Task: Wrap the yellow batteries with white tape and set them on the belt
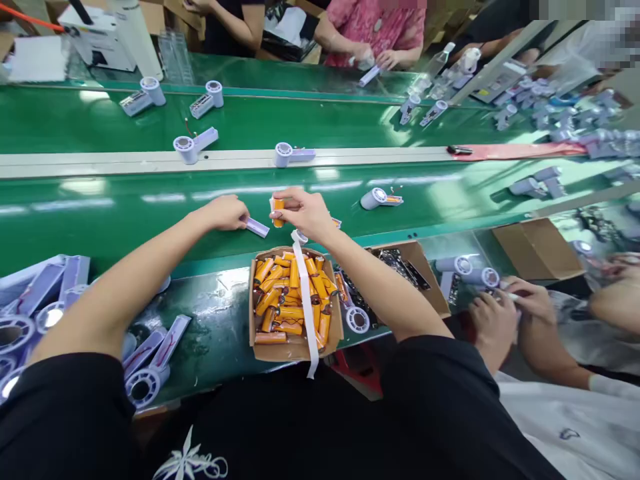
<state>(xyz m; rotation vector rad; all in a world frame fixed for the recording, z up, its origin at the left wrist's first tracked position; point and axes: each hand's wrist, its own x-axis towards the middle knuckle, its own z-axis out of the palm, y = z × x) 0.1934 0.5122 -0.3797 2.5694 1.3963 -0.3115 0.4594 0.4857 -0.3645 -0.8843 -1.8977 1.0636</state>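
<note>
My left hand is closed on the end of a lavender plastic piece over the green belt. To its right, my right hand pinches an orange battery held upright, with a white edge. Just below the hands stands a cardboard box full of orange batteries, and a strip of white tape hangs across it. Part of another lavender piece shows beneath my right hand, mostly hidden.
Lavender housings lie on the belt and on the pale divider. More housings are piled at the left. A box of dark parts and a co-worker's hands are at the right. Other people work across the belt.
</note>
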